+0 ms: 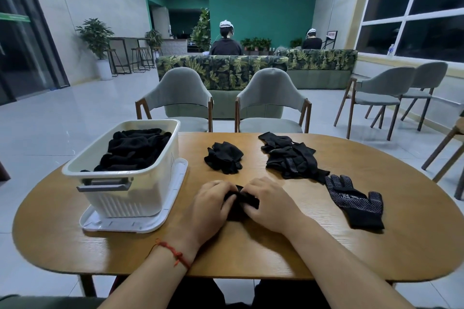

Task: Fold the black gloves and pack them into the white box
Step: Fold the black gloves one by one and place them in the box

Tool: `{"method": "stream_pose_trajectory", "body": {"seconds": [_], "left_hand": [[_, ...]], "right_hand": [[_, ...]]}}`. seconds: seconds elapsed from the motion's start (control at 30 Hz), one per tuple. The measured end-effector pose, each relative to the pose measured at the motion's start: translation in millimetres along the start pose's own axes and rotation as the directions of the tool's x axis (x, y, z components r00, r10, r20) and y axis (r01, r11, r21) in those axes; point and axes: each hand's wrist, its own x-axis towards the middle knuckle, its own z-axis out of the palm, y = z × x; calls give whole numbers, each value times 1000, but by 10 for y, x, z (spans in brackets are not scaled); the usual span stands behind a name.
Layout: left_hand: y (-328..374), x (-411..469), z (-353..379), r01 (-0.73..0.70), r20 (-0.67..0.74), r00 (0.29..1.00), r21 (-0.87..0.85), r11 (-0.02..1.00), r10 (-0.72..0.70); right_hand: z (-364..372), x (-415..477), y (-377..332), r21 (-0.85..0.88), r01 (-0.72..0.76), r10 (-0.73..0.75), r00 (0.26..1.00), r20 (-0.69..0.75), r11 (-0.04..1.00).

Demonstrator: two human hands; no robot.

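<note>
A bunched black glove [239,206] lies on the wooden table [251,253] in front of me. My left hand [209,204] and my right hand [270,204] both grip it, fingers curled over the fabric, which is mostly hidden beneath them. The white box [120,183] stands at the left on its white lid [140,226] and holds several folded black gloves [135,149]. A small glove bundle [224,157] sits at mid-table. A loose pile of gloves [291,155] lies to the right. One flat dotted glove [356,202] lies near my right hand.
Two grey chairs [271,100] stand at the table's far side, more chairs [386,93] at the right. A leaf-patterned sofa [226,70] is behind, with two people seated beyond it, backs turned.
</note>
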Motion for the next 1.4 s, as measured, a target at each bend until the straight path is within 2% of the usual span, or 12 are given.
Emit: {"method": "stream_pose_trajectory", "body": {"seconds": [0.2,0.33,0.4,0.47,0.5,0.53,0.57,0.67,0.87,1.13,1.27,1.4], "left_hand": [[115,16,-103,-50,-83,995,-48,998,46],[212,-7,-210,55,-87,992,-337,940,-89],[221,5,-308,200,11,969,-625,755,-248],[218,49,-386,376,226,897,-841,390,-380],[215,71,-402,471,361,845,-851,231,-395],[216,88,-405,557,470,792,-818,145,-390],[212,100,-394,620,540,751,-775,122,-381],[190,110,-351,662,571,718,-738,136,-397],[154,65,-318,595,501,793,-758,265,-348],[172,55,-269,416,206,890,-734,537,-408],[185,50,-285,419,232,890,-757,502,-392],[200,53,-322,509,374,848,-772,380,-377]], "right_hand": [[-132,-45,-42,392,-85,90,996,7,916],[-244,-91,-125,657,-172,167,983,71,734],[-269,-78,-151,756,-218,227,969,94,618],[-270,-67,-155,815,-264,277,952,133,515],[-270,-65,-161,831,-283,291,944,153,480],[-269,-64,-157,837,-295,298,940,167,460],[-273,-66,-164,841,-302,296,938,180,448],[-260,-67,-171,854,-319,289,934,209,412],[-218,-41,-133,849,-322,305,931,202,419],[-189,-23,-68,866,-384,322,904,281,322],[-187,-22,-64,873,-382,356,895,269,302],[-197,-19,-64,892,-364,353,899,260,270]]}}
